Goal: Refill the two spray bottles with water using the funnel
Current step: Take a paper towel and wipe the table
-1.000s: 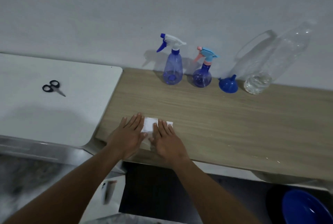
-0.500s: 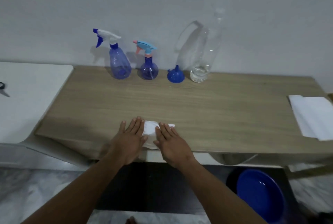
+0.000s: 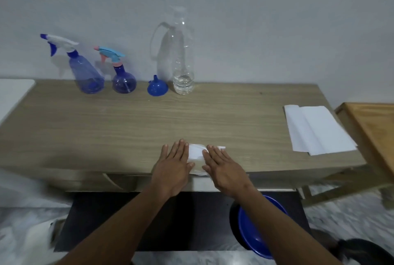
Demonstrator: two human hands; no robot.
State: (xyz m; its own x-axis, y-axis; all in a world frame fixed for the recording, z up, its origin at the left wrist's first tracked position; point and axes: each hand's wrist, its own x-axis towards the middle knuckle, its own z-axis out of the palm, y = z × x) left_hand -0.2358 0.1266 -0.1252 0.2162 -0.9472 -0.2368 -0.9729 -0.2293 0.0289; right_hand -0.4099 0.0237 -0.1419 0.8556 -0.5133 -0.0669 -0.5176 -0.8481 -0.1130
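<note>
Refill not begun | tall spray bottle point(image 3: 86, 75), round spray bottle point(image 3: 124, 81) capped | funnel point(image 3: 157, 89) untouched | left hand point(image 3: 172, 167), right hand point(image 3: 226, 172): fingers straight, flat on tissue point(image 3: 196, 152)

The wooden worktop point(image 3: 85, 128) carries folded white paper point(image 3: 317, 130) near its right end and a small white tissue point(image 3: 196, 151) at its front edge. Underneath, a blue basin point(image 3: 249, 235) stands by a dark mat point(image 3: 102, 222).

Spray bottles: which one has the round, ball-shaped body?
The right spray bottle, with the blue-and-pink trigger, beside the funnel. The left spray bottle is cone-shaped with a white trigger.
</note>
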